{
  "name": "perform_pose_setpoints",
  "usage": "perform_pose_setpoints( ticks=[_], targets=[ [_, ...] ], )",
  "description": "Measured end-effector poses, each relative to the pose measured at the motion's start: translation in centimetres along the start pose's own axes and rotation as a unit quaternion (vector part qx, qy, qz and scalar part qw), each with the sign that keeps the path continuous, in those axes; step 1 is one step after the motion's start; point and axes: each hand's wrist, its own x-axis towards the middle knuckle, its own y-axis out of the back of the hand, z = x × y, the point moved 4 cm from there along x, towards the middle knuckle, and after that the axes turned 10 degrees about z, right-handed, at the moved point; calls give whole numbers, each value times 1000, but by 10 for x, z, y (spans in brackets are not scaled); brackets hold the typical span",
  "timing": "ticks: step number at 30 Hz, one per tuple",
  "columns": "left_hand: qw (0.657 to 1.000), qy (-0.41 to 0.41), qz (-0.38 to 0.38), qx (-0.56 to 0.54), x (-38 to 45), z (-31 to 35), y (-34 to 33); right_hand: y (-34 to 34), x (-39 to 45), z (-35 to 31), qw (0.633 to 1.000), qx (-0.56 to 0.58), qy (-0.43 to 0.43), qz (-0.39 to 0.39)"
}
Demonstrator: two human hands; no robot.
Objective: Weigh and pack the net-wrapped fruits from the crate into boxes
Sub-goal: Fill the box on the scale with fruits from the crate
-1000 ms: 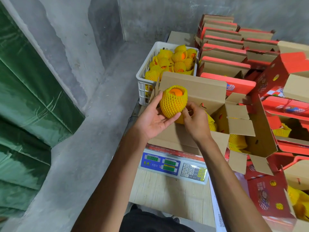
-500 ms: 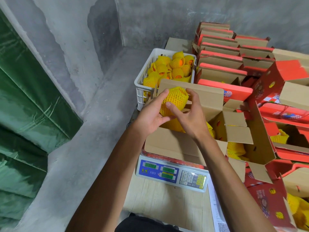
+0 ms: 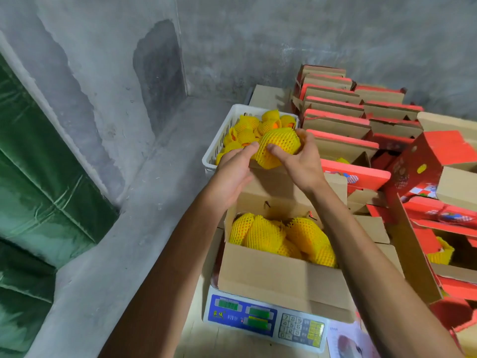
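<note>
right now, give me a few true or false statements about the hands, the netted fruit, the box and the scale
1. Both hands, left hand and right hand, hold one yellow foam-netted fruit. True.
2. The open brown cardboard box sits on the floor. False: it sits on the blue-faced digital scale.
3. The box is empty. False: several netted fruits lie inside.
4. The white plastic crate contains netted fruits. True.
5. The held fruit is above the far edge of the box. True.
</note>
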Motion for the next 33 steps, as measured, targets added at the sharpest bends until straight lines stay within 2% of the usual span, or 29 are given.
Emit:
perform_pose_setpoints(
  ticks=[8,13,18,22,28,33],
  targets=[
    [1000,-1,-12,20,67,10,-1,-43,101,55,981,-183,-49,-50],
    [999,22,-3,25,109,7,3,-70,134,92,949,-286,-48,-120],
    [997,47,-13,53,129,-3,6,-93,147,110,924,-320,-58,-200],
    [994,83,-39,67,129,-1,7,-98,151,104,927,-281,-51,-243],
    [995,57,-41,70,114,7,11,-84,144,89,935,-269,-11,-229],
    [997,-17,-4,78,96,11,16,-57,130,65,950,-259,31,-171]
  ],
)
